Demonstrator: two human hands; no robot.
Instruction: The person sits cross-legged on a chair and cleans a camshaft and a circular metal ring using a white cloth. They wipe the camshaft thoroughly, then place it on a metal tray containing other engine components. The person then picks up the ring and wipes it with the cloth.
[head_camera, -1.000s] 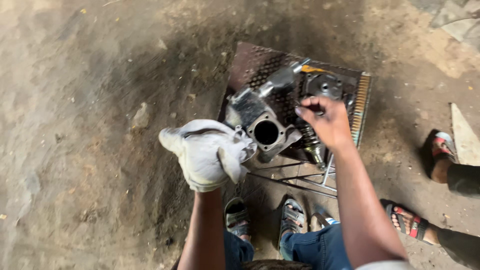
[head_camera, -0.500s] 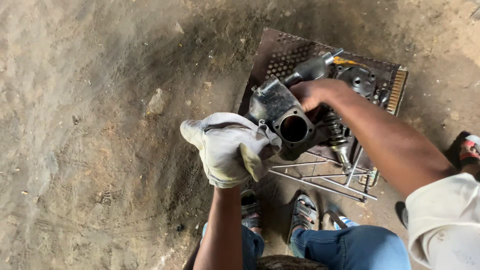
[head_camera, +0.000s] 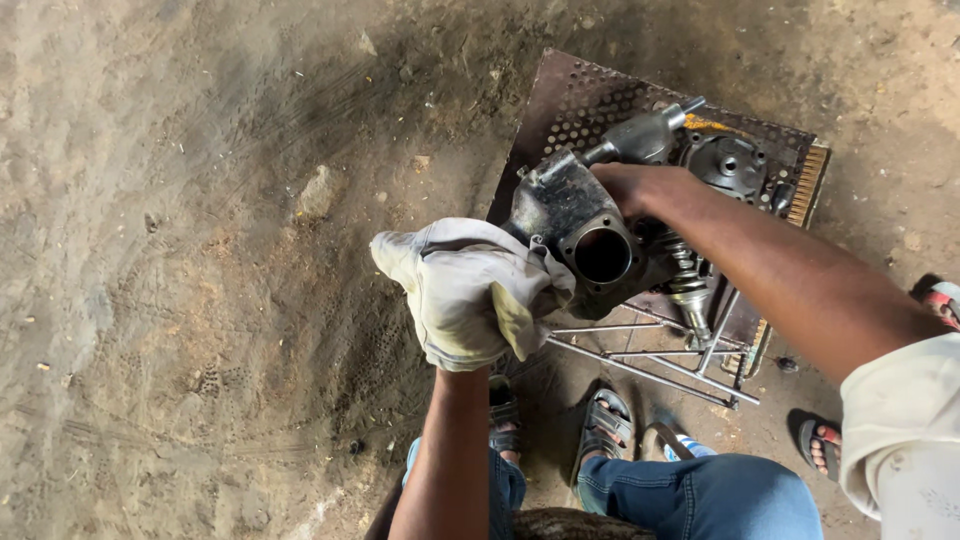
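Dusty ground (head_camera: 180, 300) fills the frame's left. At centre, a white cloth (head_camera: 465, 290) is gripped by the left hand (head_camera: 470, 300), while a grey engine cylinder (head_camera: 580, 225) is clasped by the right hand (head_camera: 635, 185).

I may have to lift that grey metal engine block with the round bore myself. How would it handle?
The engine block looks like thick cast metal, so probably heavy and rigid. Both the gloved left hand and bare right hand grip it. Its grimy surface may be slippery, and its uneven shape may tip.

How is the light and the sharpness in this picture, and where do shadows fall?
Head view: soft daylight, no glare; the metal cylinder block and cloth-wrapped left hand look sharp; a dark shadow lies on the dirt floor beside the perforated metal tray; edges curve slightly.
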